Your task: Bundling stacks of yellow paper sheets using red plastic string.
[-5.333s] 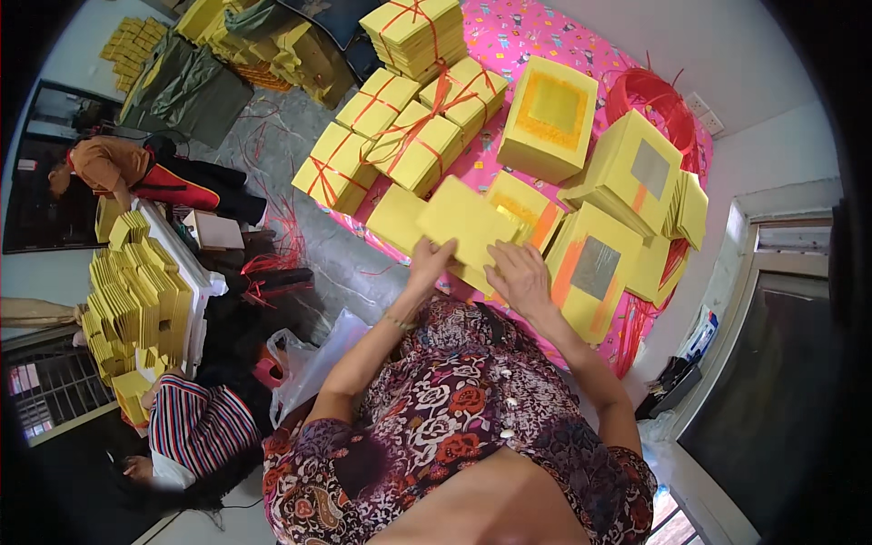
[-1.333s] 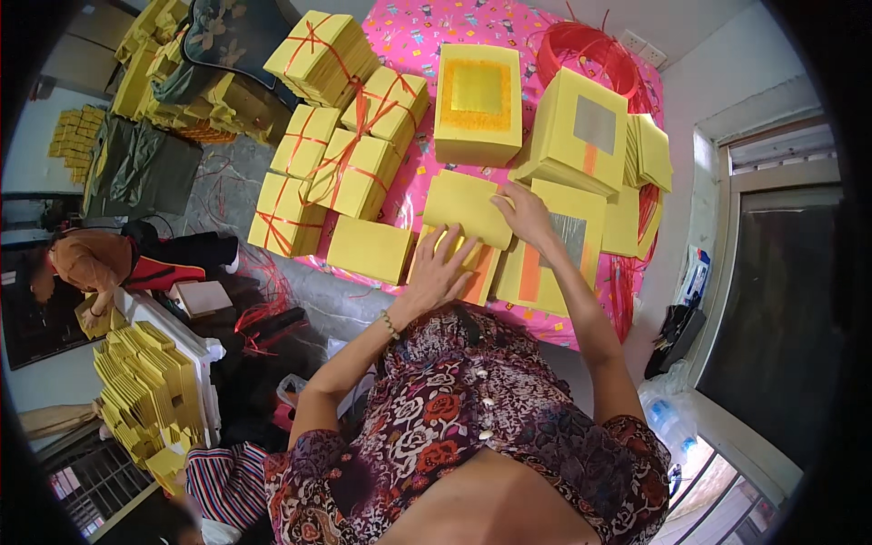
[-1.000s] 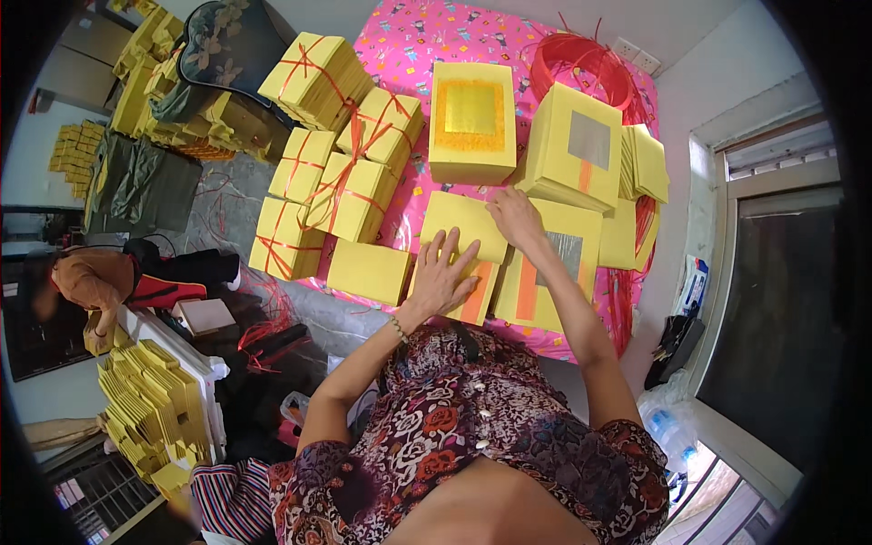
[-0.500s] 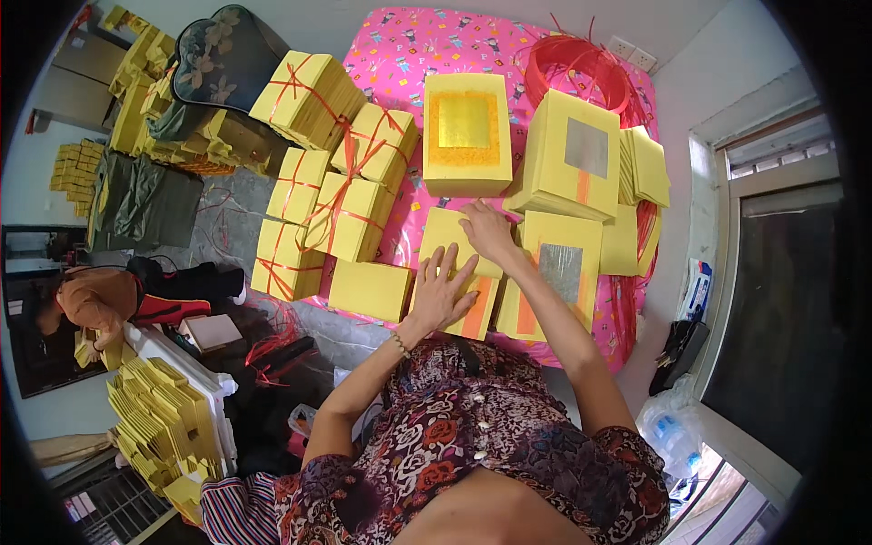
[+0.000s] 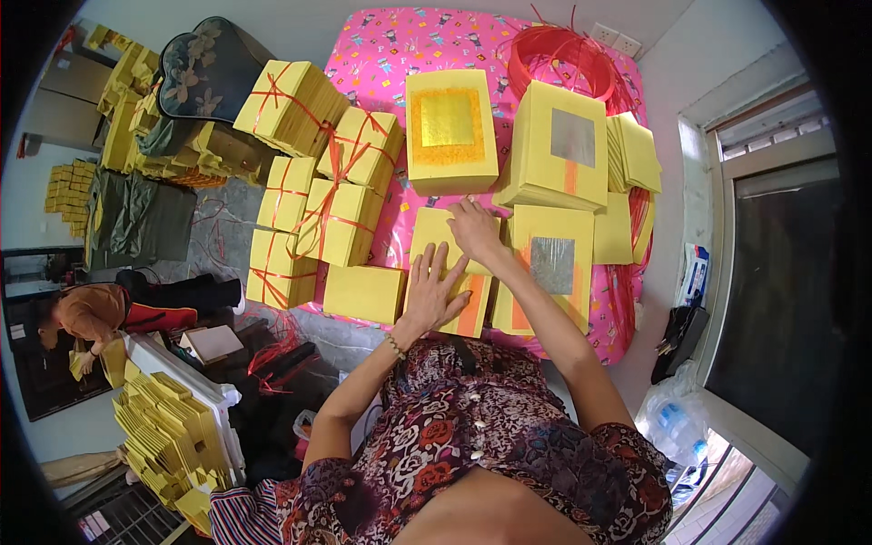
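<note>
A stack of yellow paper sheets [image 5: 431, 227] with an orange patch lies on the pink cloth in front of me. My left hand [image 5: 434, 289] rests flat on its near part, fingers spread, a beaded bracelet on the wrist. My right hand [image 5: 476, 232] lies on its far part, fingers stretched toward the far edge and slightly bent. Neither grips anything that I can see. Just right of it is a stack with a silver square [image 5: 552, 265]. Beyond stand a stack with a gold square [image 5: 451, 120] and a taller silver-square stack [image 5: 574, 136].
Bundles of yellow paper tied with red ribbon [image 5: 343, 218] stand left, beside a plain yellow block [image 5: 363, 292]. A coil of red strapping [image 5: 556, 64] lies at the back right. Far left, another person [image 5: 95, 313] handles yellow paper near more stacks [image 5: 173, 427].
The whole view has shifted slightly. My hands keep about the same place on the yellow stack. At the far left, the other person's arm and the paper there have moved a little.
</note>
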